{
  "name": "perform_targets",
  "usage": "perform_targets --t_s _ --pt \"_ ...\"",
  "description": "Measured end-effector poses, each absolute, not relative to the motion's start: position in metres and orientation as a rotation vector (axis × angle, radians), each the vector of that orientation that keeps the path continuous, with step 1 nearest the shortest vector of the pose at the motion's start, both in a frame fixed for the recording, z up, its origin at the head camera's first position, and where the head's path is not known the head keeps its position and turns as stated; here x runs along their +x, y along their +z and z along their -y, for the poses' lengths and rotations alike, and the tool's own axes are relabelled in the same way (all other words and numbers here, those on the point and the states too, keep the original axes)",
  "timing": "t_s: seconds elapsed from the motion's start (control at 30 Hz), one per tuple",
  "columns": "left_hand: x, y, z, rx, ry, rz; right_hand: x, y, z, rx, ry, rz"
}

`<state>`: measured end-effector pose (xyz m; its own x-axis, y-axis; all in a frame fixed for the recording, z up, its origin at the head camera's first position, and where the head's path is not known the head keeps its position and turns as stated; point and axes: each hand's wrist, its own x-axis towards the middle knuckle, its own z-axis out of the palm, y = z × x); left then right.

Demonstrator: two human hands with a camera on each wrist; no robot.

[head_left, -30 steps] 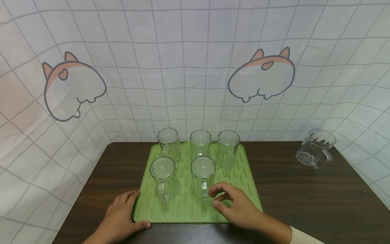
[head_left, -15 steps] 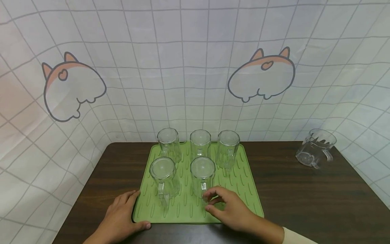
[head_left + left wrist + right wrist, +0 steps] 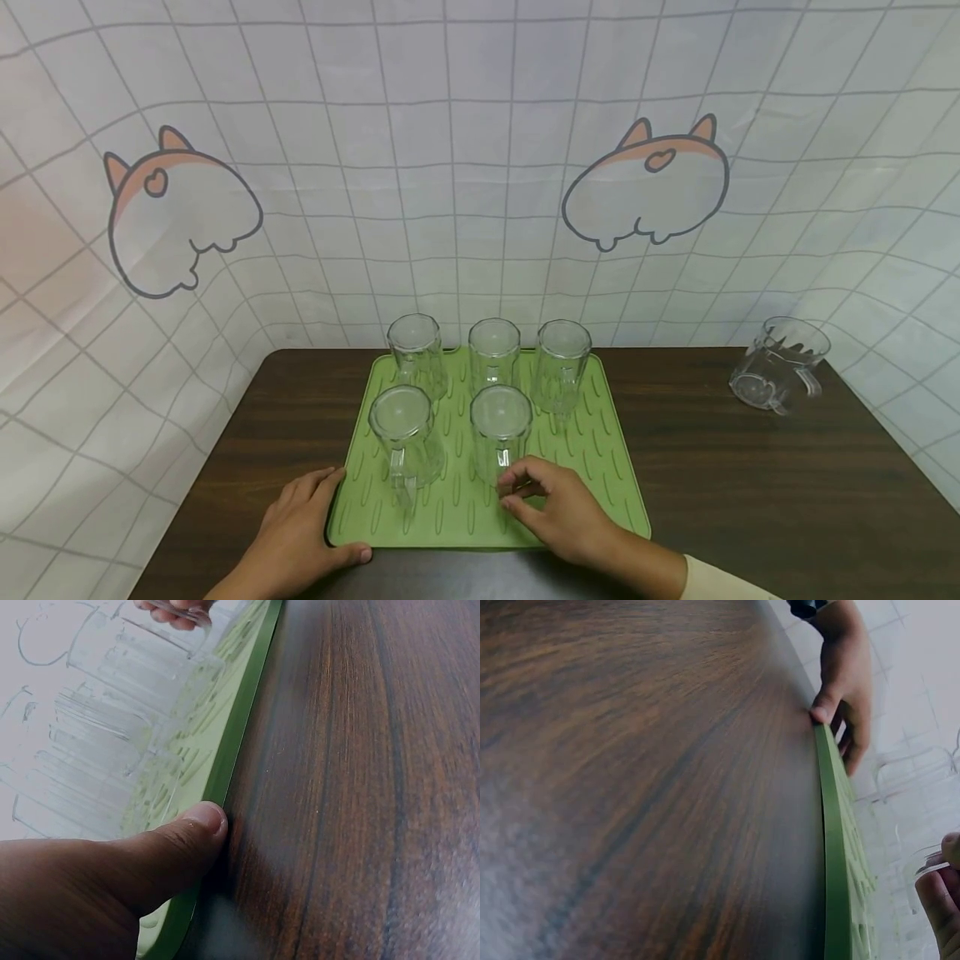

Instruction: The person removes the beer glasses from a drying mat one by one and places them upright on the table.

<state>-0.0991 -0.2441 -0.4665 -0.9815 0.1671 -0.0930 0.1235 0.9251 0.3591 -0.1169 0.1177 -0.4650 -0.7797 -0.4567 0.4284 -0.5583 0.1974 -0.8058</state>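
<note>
In the head view, my right hand (image 3: 558,510) pinches the handle of the front right clear mug (image 3: 501,417) between thumb and fingers. That mug stands bottom up on a green ridged mat (image 3: 457,521). In the right wrist view, the fingers (image 3: 939,900) close on the clear handle from two sides. My left hand (image 3: 294,527) rests at the mat's front left corner, its thumb along the front edge and its fingers by the left side. The left wrist view shows that thumb (image 3: 180,840) against the green edge.
Left of the held mug stands another clear mug (image 3: 402,414). Behind are a back left mug (image 3: 415,337), a back middle mug (image 3: 493,340) and a back right mug (image 3: 562,343). A clear jug-like vessel with a handle (image 3: 776,367) stands far right on the dark wooden table (image 3: 720,467).
My right hand has moved left to the front right mug's handle, and its thumb and fingers have come together on it. The left hand and the other mugs have stayed put.
</note>
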Motion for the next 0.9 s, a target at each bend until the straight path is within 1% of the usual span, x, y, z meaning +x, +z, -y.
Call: perform_targets --t_s 0.5,0.9 --pt "-0.098 -0.469 0.245 0.254 0.539 -2.994 -0.115 -0.464 -0.125 1.007 1.594 2.307" --pt "-0.098 -0.467 0.245 0.255 0.537 -2.994 -0.110 -0.452 -0.150 1.002 1.527 2.251"
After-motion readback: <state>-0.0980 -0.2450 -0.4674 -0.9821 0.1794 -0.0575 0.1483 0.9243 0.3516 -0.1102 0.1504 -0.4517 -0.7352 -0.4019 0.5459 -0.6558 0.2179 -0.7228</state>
